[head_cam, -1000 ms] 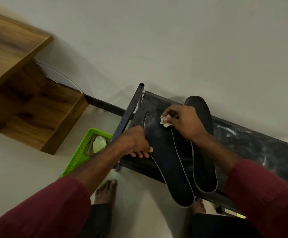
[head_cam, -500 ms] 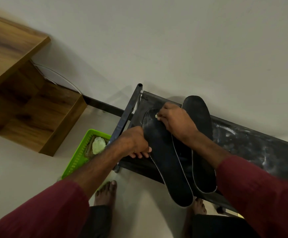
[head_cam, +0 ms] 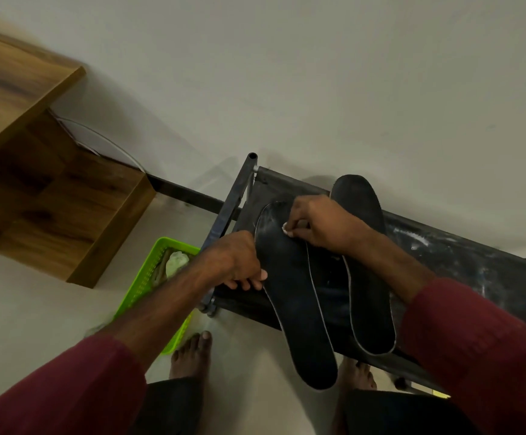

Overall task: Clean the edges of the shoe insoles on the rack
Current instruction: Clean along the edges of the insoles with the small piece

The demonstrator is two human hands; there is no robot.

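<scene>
One insole [head_cam: 299, 296]: lying lengthwise across the black rack [head_cam: 462, 255], heel end hanging over the near edge, pale rim showing along both sides.
Other insole [head_cam: 368, 277]: lying just beside it on the right, toe end reaching toward the wall, partly hidden under the right forearm.
Left hand [head_cam: 233, 262]: curling its fingers and gripping the left edge of the insole at about mid-length.
Right hand [head_cam: 321, 224]: pinching a small white wad [head_cam: 286, 230] in closed fingers, pressing it on the toe part of the same insole.
Green basket [head_cam: 139, 293]: standing on the floor left of the rack, holding something pale and crumpled.
Wooden shelf [head_cam: 51, 199]: jutting out at upper left.
Bare feet [head_cam: 192, 353]: standing on the floor by the rack's near edge.
</scene>
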